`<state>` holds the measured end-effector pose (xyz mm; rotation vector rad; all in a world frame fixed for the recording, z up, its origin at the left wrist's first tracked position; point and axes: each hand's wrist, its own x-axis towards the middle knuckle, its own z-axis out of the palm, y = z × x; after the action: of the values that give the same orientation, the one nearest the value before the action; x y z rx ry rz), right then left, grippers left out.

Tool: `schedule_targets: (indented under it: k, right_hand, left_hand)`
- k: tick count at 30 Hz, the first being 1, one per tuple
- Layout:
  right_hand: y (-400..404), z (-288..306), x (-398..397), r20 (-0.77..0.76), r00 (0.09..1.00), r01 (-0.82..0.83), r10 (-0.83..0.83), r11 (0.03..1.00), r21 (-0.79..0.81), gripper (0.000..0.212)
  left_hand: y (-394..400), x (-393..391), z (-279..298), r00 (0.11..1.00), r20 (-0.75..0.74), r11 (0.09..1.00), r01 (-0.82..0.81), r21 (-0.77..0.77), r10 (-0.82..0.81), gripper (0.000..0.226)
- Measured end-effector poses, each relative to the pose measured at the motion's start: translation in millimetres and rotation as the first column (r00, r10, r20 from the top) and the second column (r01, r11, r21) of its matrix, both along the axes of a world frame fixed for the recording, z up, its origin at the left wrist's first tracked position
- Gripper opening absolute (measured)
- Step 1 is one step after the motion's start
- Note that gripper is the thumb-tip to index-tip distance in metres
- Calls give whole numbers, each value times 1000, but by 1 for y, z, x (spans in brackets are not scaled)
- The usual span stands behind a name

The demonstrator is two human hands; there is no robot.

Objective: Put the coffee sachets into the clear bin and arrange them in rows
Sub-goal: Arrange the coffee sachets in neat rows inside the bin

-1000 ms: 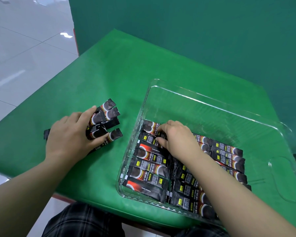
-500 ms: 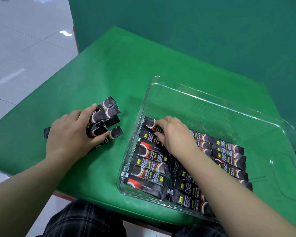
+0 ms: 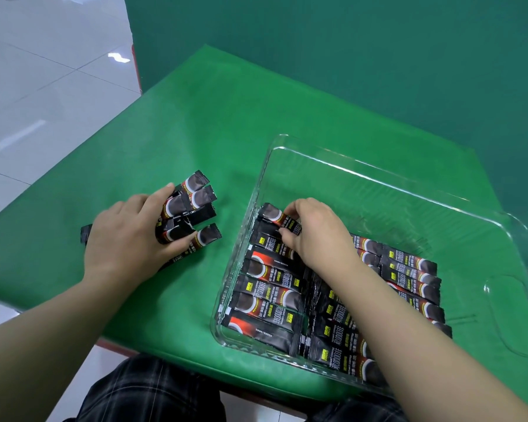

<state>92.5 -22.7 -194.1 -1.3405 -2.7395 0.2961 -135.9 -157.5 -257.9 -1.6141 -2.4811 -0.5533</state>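
Between right-hand fingers [image 3: 290, 210], top sachet [image 3: 272, 215] in clear bin [image 3: 378, 178].

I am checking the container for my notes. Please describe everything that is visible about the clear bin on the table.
The clear bin is a rectangular, transparent tray that looks like hard plastic, with rounded corners and a handle cutout in its right end wall. It stands upright on the green table, toward the right side. Dark coffee sachets lie flat in rows over the near part of its floor; the far part is bare. The right hand reaches inside and pinches the farthest sachet of the left row.
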Motion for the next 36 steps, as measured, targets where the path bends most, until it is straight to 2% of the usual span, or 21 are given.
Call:
schedule_targets:
  k: [8,12,21,29,36]
  right_hand:
    - [0,-3,3,135,986,-93,101,994,-58,37]
    - [1,-5,3,127,984,-117,121,992,-44,31]
    - [2,-10,-2,76,987,-138,140,990,-34,27]
    - [5,-13,-3,63,985,-155,160,985,-72,27]
    - [-2,-11,3,25,985,-170,169,986,4,25]
  left_hand:
    - [0,0,1,1000,-7,1000,2,6,-2,96]
    - [0,1,2,1000,3,1000,4,16,-4,103]
    - [-1,3,2,1000,8,1000,10,18,-10,90]
    - [-1,2,1,1000,-3,1000,6,20,-6,89]
    - [0,1,-1,1000,-2,1000,4,31,-4,90]
